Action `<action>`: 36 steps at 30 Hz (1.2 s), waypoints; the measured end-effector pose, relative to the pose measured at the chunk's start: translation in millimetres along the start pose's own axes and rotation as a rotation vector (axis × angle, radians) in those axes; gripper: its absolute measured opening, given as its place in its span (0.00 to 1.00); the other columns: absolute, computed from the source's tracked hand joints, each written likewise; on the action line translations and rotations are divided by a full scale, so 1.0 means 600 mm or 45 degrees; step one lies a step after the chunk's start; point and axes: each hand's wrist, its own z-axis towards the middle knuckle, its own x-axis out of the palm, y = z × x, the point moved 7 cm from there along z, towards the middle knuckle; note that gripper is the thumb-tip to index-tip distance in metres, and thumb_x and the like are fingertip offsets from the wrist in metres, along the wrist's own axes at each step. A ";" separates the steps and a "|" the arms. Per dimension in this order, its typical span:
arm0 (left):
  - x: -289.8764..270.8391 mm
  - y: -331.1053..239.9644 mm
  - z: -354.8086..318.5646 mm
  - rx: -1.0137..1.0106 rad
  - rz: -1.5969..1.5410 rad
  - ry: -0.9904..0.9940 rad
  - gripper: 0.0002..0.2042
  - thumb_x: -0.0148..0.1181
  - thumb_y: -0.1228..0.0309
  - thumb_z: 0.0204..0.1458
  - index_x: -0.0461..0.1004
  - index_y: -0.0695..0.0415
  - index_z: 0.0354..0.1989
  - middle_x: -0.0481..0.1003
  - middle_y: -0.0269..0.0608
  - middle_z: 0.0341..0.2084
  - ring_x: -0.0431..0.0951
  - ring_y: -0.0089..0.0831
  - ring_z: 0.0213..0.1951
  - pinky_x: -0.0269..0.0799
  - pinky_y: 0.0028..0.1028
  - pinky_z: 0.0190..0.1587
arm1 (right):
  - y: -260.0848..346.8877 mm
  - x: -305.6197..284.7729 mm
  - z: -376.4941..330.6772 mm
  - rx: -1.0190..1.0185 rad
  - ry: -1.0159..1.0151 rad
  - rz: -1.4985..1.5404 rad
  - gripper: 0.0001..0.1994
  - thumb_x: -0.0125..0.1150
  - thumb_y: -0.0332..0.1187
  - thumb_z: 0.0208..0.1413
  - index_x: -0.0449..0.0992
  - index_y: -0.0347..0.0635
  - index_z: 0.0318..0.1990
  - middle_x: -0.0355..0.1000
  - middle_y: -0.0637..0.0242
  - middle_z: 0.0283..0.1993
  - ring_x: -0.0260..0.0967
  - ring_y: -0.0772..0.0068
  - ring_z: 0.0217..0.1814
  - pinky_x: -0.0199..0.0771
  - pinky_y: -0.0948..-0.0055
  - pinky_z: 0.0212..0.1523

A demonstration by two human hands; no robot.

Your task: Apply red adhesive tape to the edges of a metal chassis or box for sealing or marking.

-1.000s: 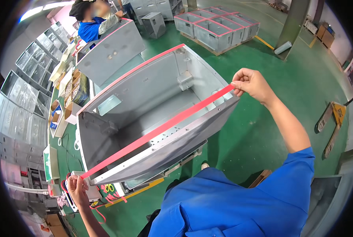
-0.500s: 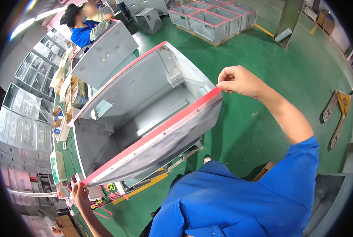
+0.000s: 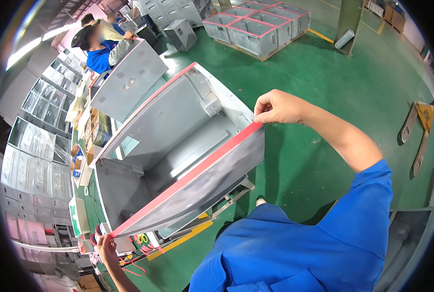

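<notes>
A large open grey metal cabinet shell lies in front of me, its hollow inside facing up. Along its near rim runs a long strip of red tape, stretched between my hands. My left hand pinches the strip's end at the near left corner. At the right corner, my right hand closes its thumb and fingers on the other end. Another red strip lines the far rim. Whether the near strip is pressed down all along the rim, I cannot tell.
Beyond the shell stands another grey panel with a co-worker in blue beside it. Parts boxes line the left bench. Red-edged grey cabinets sit on a pallet farther back. A yellow pallet jack is at right.
The near strip now covers the rim's flange, where screw holes showed below it before. Both hands keep their pinch at its ends. The shell appears slightly shifted as my view moved.
</notes>
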 end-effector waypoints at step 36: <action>0.005 0.005 0.003 -0.005 -0.082 0.006 0.03 0.55 0.78 0.46 0.70 0.56 0.24 0.71 0.30 0.19 0.68 0.14 0.19 0.62 0.10 0.18 | -0.007 -0.003 0.008 0.027 0.063 0.031 0.07 0.61 0.31 0.42 0.73 0.37 0.25 0.68 0.71 0.23 0.63 0.84 0.25 0.64 0.82 0.27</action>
